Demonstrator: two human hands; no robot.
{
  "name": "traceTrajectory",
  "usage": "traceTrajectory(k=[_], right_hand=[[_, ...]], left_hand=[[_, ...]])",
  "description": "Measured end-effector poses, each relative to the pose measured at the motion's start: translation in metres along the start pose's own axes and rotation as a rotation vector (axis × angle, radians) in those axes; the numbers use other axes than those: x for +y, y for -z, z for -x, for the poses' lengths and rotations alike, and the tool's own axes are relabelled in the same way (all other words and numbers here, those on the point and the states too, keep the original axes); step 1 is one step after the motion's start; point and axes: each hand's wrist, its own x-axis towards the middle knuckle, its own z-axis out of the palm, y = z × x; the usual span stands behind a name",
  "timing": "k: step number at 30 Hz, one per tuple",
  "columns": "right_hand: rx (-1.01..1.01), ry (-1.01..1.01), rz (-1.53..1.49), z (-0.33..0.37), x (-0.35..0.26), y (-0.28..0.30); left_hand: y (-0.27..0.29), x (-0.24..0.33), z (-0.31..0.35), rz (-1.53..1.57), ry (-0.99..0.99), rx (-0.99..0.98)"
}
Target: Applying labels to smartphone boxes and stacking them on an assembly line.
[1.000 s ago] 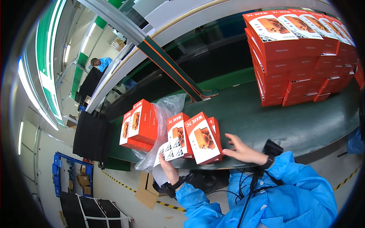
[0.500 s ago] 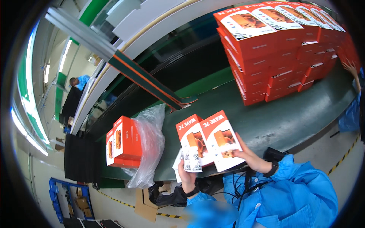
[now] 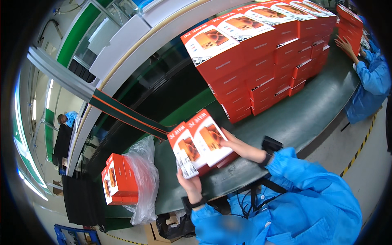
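Note:
I hold two red boxes side by side over the dark green conveyor belt (image 3: 310, 110). My left hand (image 3: 190, 185) grips the lower edge of the left red box (image 3: 183, 151). My right hand (image 3: 237, 143) rests against the right side of the right red box (image 3: 208, 136). Both boxes show a white top with a picture. A large stack of the same red boxes (image 3: 265, 53) stands on the belt just beyond them, to the right.
Two more red boxes (image 3: 118, 183) sit at the belt's left end beside a clear plastic bag (image 3: 143, 179). Another person in a blue coat (image 3: 367, 81) touches the far right of the stack. A second person (image 3: 67, 118) stands far left. The floor carries yellow-black striped tape (image 3: 359, 149).
The pair of boxes in my hands has moved right along the belt, away from the plastic bag and toward the big stack. The view has swung right with it.

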Motion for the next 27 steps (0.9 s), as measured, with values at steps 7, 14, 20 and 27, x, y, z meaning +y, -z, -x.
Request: traceTrajectory(k=[7, 14, 20, 27], right_hand=[[0.183, 0.087, -0.198, -0.090, 0.032, 0.014], [0.294, -0.020, -0.135, -0.070, 0.042, 0.028], [0.359, -0.116, 0.183, -0.059, 0.028, 0.035], [0.448, -0.006, 0.179, -0.064, 0.041, 0.036]], left_hand=[[-0.017, 0.009, -0.107, -0.092, 0.036, -0.022], [-0.039, -0.005, -0.103, -0.107, 0.105, -0.119], [-0.044, -0.015, -0.115, -0.151, 0.105, -0.150], [-0.042, -0.021, -0.123, -0.151, 0.108, -0.236]])
